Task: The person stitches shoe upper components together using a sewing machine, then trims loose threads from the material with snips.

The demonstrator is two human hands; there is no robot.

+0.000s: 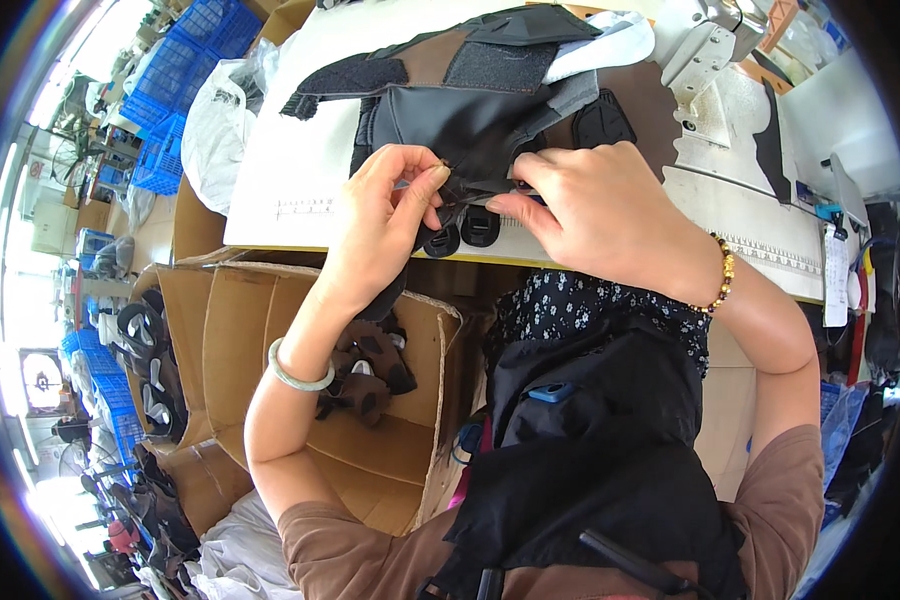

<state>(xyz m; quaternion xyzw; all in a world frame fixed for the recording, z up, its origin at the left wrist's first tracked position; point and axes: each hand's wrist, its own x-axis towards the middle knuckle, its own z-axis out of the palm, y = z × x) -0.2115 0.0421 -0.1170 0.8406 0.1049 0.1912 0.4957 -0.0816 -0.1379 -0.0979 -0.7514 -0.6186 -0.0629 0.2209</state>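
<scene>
Together, two hands, left hand [388, 205] and right hand [595, 200], on one dark shoe upper [450, 120].

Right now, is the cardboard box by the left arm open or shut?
Open. The cardboard box has its flaps folded outward, and dark cut pieces show inside, just below the left forearm.

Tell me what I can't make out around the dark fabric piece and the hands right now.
- Head view: the spot on the dark fabric piece pinched by the left hand, covered by its fingers.
- Right hand fingertips, tucked under fabric.
- Cardboard box contents, partly behind the left forearm.
- Sewing machine, cut by the top edge.
</scene>
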